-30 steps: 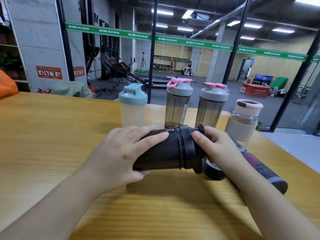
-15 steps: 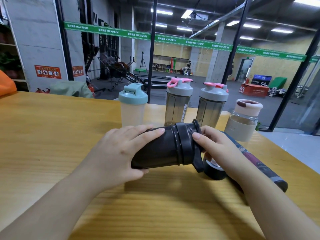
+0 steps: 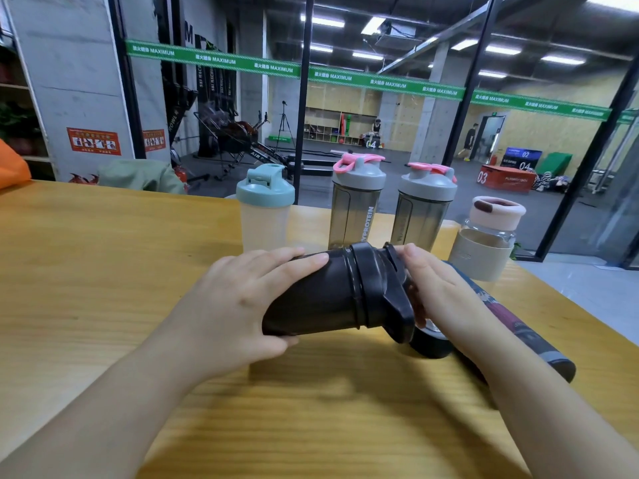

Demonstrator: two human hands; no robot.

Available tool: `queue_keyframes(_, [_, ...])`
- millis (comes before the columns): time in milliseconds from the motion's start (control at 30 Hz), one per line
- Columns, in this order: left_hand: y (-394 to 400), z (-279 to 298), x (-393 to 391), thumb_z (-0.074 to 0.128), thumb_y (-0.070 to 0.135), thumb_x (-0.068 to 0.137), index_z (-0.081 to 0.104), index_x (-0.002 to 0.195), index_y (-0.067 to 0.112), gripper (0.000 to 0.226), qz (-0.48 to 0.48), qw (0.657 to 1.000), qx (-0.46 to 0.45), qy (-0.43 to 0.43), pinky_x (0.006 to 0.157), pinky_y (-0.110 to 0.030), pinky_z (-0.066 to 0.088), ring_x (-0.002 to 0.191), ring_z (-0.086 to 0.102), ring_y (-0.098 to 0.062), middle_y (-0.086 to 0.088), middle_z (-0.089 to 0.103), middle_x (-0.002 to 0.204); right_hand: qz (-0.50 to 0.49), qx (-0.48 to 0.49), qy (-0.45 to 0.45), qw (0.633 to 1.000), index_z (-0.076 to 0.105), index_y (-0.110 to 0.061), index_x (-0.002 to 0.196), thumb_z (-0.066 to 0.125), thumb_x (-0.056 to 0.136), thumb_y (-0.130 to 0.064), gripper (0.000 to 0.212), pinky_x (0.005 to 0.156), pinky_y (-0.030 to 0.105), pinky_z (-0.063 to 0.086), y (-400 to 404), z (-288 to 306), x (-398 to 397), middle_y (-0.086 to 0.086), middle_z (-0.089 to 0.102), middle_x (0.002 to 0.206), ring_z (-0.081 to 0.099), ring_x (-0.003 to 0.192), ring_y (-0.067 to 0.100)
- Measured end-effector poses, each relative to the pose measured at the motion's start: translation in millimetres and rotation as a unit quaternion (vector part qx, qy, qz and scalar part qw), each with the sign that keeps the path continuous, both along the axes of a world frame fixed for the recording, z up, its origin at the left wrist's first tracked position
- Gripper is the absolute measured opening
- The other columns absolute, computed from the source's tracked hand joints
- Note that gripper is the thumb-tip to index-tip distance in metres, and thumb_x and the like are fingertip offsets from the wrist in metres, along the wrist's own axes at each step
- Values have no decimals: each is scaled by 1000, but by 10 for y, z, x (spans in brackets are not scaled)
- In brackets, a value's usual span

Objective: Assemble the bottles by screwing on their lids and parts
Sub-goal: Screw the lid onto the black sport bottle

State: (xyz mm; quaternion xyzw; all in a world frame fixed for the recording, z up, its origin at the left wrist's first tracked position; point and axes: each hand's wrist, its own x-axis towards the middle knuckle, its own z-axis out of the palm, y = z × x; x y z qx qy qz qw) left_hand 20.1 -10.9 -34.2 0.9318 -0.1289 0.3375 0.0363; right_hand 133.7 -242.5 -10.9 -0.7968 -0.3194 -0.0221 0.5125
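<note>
A black shaker bottle [image 3: 311, 299] is held on its side above the wooden table [image 3: 103, 271], its mouth tilted up to the right. My left hand [image 3: 238, 305] grips the bottle's body, fingers over the top and thumb underneath. On the bottle's mouth sits its black lid [image 3: 383, 292], and my right hand [image 3: 439, 288] wraps round the lid's far end, palm against it. A small black round part [image 3: 432, 344] lies on the table just under the lid, partly hidden by my right wrist.
Behind the hands stand a frosted bottle with a teal lid [image 3: 265, 209], two grey bottles with pink-tabbed lids [image 3: 358, 205] [image 3: 425, 212], and a glass bottle with a pale pink cap [image 3: 491, 233]. A rolled dark mat [image 3: 525, 333] lies at right. A glass wall is beyond the table.
The lid end of the black bottle has tipped further upward, and the lid has turned under my right hand. My left hand keeps its grip on the body.
</note>
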Motion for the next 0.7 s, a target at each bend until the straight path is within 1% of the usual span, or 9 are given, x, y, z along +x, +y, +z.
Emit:
queue_keyframes(33, [10,0,-5,60,53,60,28,142,43,88,0,1000,-9,3,90,-30,37,122,43,-4,19,44,141,0,-8,-24,1000,54,-28,122,34,101,-33,30,50,20,44,-14,-16,34,-1,59,73,55,55,5])
queue_keyframes(67, [19,-1,-7,58,54,61,27,142,44,88,0,1000,-17,5,91,-29,36,123,42,-3,22,42,141,8,-19,-49,999,48,-38,128,39,101,-23,32,52,19,45,-35,-31,74,-6,59,79,55,55,3])
queue_keyframes(133, [31,-4,-7,57,55,61,27,142,45,87,-1,999,-32,9,92,-29,36,123,42,-2,29,38,139,42,-60,-110,991,32,-61,128,54,94,-8,66,63,15,48,-72,-59,123,-15,57,107,60,71,3])
queue_keyframes(200, [36,-9,-3,57,56,60,27,141,45,87,-5,999,-51,16,93,-30,39,122,44,-1,31,38,138,65,-101,-155,981,25,-73,121,66,85,-6,87,75,16,49,-82,-69,133,-23,46,129,58,89,1])
queue_keyframes(300, [38,-23,-2,57,57,60,26,141,47,88,-9,997,-67,35,94,-31,42,122,46,-1,30,41,139,85,-115,-187,972,31,-70,120,74,78,-9,85,80,15,47,-92,-66,129,-29,33,143,56,100,-3])
queue_keyframes(433, [44,-40,-1,58,57,60,22,141,49,89,-14,996,-67,59,99,-35,41,125,45,-1,29,41,140,85,-127,-192,969,40,-57,120,77,75,-13,73,81,10,43,-111,-15,111,-35,27,144,53,105,-9])
queue_keyframes(533, [60,-42,-5,61,54,59,23,141,50,90,-12,996,-60,59,98,-33,40,126,44,-1,30,40,140,94,-144,-167,971,40,-52,123,78,73,-19,71,81,15,46,-108,12,73,-35,37,138,54,103,-8])
queue_keyframes(633, [75,-44,-10,63,52,58,25,141,50,91,-8,997,-45,58,94,-30,37,126,44,-2,28,40,141,111,-144,-126,975,44,-46,128,78,72,-24,69,75,22,50,-138,16,76,-22,55,124,61,97,2])
queue_keyframes(700, [72,-43,-10,66,50,58,27,141,48,92,-4,998,-36,53,93,-29,35,126,43,-2,25,41,142,124,-137,-104,977,48,-44,127,76,70,-33,64,73,26,52,-166,25,92,-17,61,116,63,93,6])
